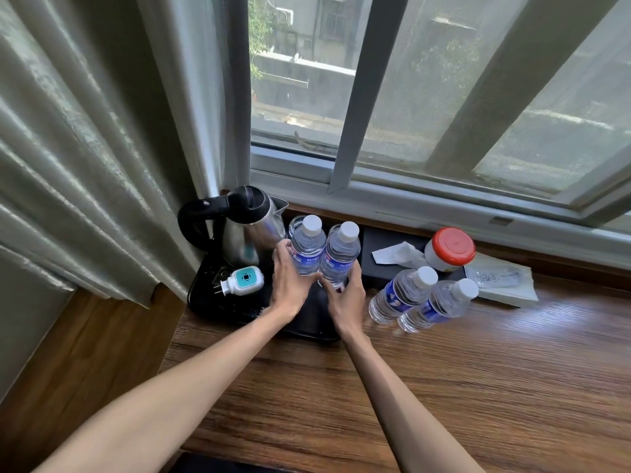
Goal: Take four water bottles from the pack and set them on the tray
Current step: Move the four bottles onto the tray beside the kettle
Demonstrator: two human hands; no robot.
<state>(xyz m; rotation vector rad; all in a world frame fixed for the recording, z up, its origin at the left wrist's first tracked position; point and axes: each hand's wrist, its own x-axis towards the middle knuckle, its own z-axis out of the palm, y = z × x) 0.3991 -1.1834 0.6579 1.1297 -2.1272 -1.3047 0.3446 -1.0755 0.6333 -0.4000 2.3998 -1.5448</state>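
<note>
I have two water bottles in hand: my left fingers (290,273) wrap the left bottle (307,247), my right fingers (348,288) wrap the right bottle (341,254), both upright over the black tray (211,295), touching each other. I judge them as being set down, so half the job is nearly done. Two more bottles (420,298) stand on the desk (444,370) just right of my right fingers, off the tray. Beyond my left fingers sits a kettle (246,230), a white plug (242,279) beside it.
</note>
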